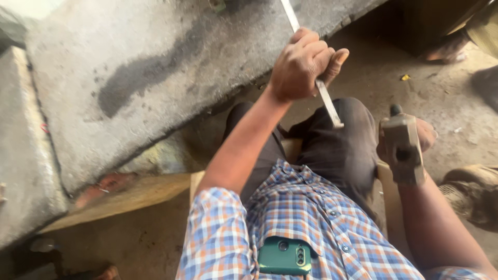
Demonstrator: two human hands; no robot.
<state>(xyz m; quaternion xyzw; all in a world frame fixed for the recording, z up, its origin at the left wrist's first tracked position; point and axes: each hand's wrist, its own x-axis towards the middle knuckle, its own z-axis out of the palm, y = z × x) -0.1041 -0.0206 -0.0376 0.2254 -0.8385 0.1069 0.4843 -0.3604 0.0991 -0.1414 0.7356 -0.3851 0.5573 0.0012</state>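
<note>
My left hand [303, 63] is closed around a long flat metal chisel [329, 102] that points up toward a big grey stone slab [155, 78]. The chisel's upper end runs out of the top of the view, and its lower end sticks out below my fist, above my knee. My right hand [423, 134] grips a hammer [402, 148] with a blocky metal head, held low beside my right knee, apart from the chisel. I sit in dark trousers and a checked shirt.
A green phone [285, 256] sits in my shirt pocket. A wooden plank [129, 197] lies under the slab's edge. The ground is dusty earth [415, 78]. A worn shoe [474, 192] is at the right, and another person's foot [446, 52] is at the top right.
</note>
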